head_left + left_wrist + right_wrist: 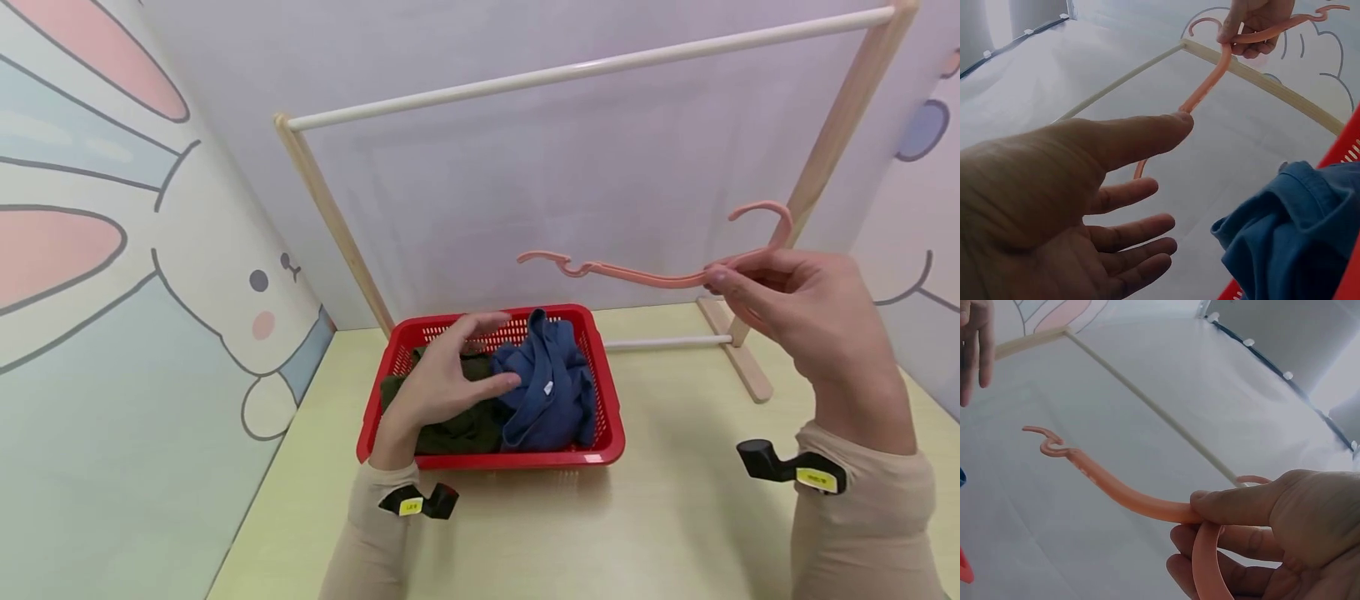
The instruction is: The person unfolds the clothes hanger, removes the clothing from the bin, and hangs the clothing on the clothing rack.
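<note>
A pink clothes hanger (645,277) is pinched between the thumb and fingers of my right hand (817,312), near where its two arms meet. The hook points up, and one arm reaches left over the table. In the right wrist view, the hanger's (1129,497) notched end shows clearly. My left hand (446,375) hovers over the red basket (615,425) with fingers apart, holding nothing. In the left wrist view, the hanger lies behind that hand's thumb (1147,137), apart from it. A blue garment (551,383) and a dark green garment (465,425) lie bunched in the basket.
A rack with a white top bar (600,67) and wooden posts (847,117) stands behind the basket. Its wooden foot (738,350) rests on the pale yellow table (675,500). Walls with rabbit drawings (225,275) flank the table left and right.
</note>
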Demonstrator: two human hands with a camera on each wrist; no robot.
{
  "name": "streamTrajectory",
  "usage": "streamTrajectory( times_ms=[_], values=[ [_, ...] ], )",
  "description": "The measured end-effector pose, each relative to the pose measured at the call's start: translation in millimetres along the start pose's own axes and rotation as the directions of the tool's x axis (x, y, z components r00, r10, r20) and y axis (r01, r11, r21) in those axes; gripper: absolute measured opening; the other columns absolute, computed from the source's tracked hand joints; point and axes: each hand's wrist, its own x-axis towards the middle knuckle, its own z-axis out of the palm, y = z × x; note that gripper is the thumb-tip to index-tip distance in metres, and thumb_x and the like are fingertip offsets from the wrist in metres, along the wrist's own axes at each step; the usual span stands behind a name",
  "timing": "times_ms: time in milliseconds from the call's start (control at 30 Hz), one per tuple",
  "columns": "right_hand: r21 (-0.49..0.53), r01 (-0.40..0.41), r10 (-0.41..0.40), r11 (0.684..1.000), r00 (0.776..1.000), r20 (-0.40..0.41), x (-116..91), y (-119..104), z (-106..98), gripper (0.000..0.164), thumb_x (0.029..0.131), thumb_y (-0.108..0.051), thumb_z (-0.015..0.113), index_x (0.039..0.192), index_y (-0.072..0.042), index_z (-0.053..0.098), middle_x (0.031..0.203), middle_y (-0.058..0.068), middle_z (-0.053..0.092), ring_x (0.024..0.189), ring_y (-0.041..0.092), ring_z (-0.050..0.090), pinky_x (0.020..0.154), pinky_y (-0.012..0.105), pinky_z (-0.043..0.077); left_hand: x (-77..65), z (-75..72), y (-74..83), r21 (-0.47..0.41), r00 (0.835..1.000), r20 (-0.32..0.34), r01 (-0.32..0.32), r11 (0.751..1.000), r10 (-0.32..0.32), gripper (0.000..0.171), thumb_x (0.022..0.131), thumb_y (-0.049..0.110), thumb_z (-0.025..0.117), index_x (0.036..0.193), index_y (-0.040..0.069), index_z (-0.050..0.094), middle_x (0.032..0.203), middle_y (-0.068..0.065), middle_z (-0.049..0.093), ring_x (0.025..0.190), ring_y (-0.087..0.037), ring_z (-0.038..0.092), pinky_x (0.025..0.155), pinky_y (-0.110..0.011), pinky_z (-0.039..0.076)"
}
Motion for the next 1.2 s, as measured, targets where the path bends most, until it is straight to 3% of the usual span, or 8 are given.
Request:
streamTrajectory(
  times_ms=[200,367,533,633,1033,1200],
  values=[
    [-0.011,-0.009,0.009,1.0,1.0,-0.007,-0.7,0.2,0.5,0.026,0.101,-0.022,0.086,0.122,-0.008,0.086,0.092,-0.012,0.083,0.083,0.006,0.067,0.071,0.015,0.057,-5.3,8.9,-8.1,0.017,0.998,0.066,-0.007,1.0,0.006,0.052,0.089,0.029,0.094,0.134,0.013,0.074,0.133,-0.003,0.073,0.124,-0.034,0.069,0.104,-0.06,0.06],
    [0.002,0.004,-0.004,1.0,1.0,0.0,-0.4,-0.1,-0.9,0.028,0.101,-0.021,0.086,0.124,-0.005,0.084,0.094,-0.008,0.084,0.083,0.005,0.069,0.072,0.015,0.058,-5.1,10.6,-6.7,0.066,0.983,0.175,0.037,0.997,-0.048,0.045,0.087,0.032,0.097,0.123,0.015,0.077,0.119,0.0,0.074,0.111,-0.024,0.069,0.097,-0.05,0.064],
    [0.02,0.018,-0.018,1.0,1.0,0.01,1.5,0.0,-1.2,0.031,0.101,-0.019,0.086,0.126,-0.002,0.083,0.097,-0.004,0.085,0.085,0.005,0.07,0.073,0.016,0.059,-4.3,11.9,-5.4,0.105,0.956,0.277,0.071,0.992,-0.098,0.041,0.085,0.034,0.099,0.116,0.016,0.078,0.109,0.002,0.075,0.102,-0.015,0.069,0.092,-0.034,0.064],
    [0.007,0.02,-0.02,1.0,1.0,0.016,1.6,1.0,0.5,0.028,0.101,-0.019,0.086,0.125,-0.004,0.084,0.096,-0.008,0.085,0.088,0.006,0.071,0.074,0.015,0.058,-4.9,13.1,-6.7,0.118,0.938,0.329,0.077,0.99,-0.112,0.038,0.084,0.034,0.1,0.111,0.017,0.079,0.104,0.004,0.075,0.097,-0.013,0.07,0.088,-0.03,0.063],
    [-0.01,0.001,-0.001,1.0,1.0,0.03,1.1,0.8,5.2,0.023,0.102,-0.018,0.085,0.123,-0.009,0.086,0.094,-0.015,0.083,0.09,0.003,0.072,0.075,0.013,0.058,-6.7,14.8,-8.2,0.178,0.849,0.481,0.15,0.973,-0.219,0.035,0.085,0.033,0.1,0.111,0.014,0.085,0.093,0.008,0.078,0.084,-0.006,0.072,0.079,-0.024,0.062],
    [-0.006,-0.002,0.002,1.0,0.999,0.037,1.7,0.4,5.9,0.024,0.102,-0.019,0.085,0.123,-0.009,0.086,0.095,-0.015,0.083,0.09,0.003,0.072,0.076,0.013,0.059,-7.1,14.0,-6.5,0.172,0.829,0.502,0.184,0.968,-0.247,0.03,0.087,0.032,0.099,0.108,0.014,0.086,0.089,0.009,0.078,0.082,-0.006,0.072,0.078,-0.024,0.062]
  ],
)
